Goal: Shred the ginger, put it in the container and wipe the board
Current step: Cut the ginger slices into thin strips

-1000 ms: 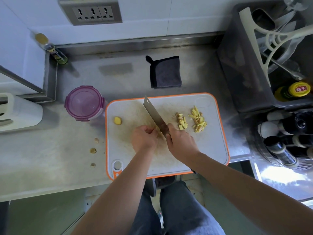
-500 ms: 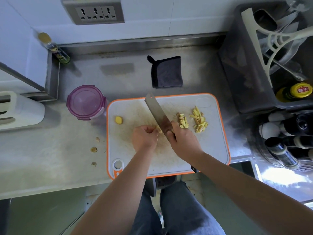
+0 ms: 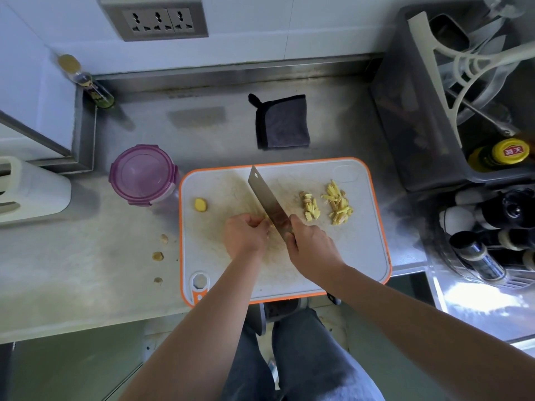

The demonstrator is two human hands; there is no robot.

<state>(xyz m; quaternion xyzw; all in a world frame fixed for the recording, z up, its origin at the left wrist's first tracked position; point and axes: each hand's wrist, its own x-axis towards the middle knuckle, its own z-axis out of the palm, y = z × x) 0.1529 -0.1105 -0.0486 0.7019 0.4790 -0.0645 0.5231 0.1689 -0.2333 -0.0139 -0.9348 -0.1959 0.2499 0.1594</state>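
An orange-rimmed white cutting board point(image 3: 359, 250) lies on the steel counter. My right hand point(image 3: 312, 250) grips the handle of a cleaver point(image 3: 267, 199), its blade angled up and left across the board. My left hand point(image 3: 246, 235) has its fingers curled over a small bit of ginger right beside the blade; the ginger is mostly hidden. Two piles of ginger shreds point(image 3: 338, 205) lie to the right of the blade. A ginger slice point(image 3: 200, 204) sits near the board's left edge. The container with a purple lid point(image 3: 143, 173) stands left of the board. A dark folded cloth point(image 3: 282, 121) lies behind it.
Ginger peel scraps point(image 3: 157, 256) lie on the counter left of the board. A white knife block point(image 3: 31, 192) is at far left, a spice bottle point(image 3: 86, 82) in the back corner. A grey dish rack point(image 3: 434, 96) and bottles point(image 3: 498, 154) crowd the right side.
The cleaver rose and came back down beside my left hand's fingers, chopping at the ginger. Both hands stayed at the same spot on the board.
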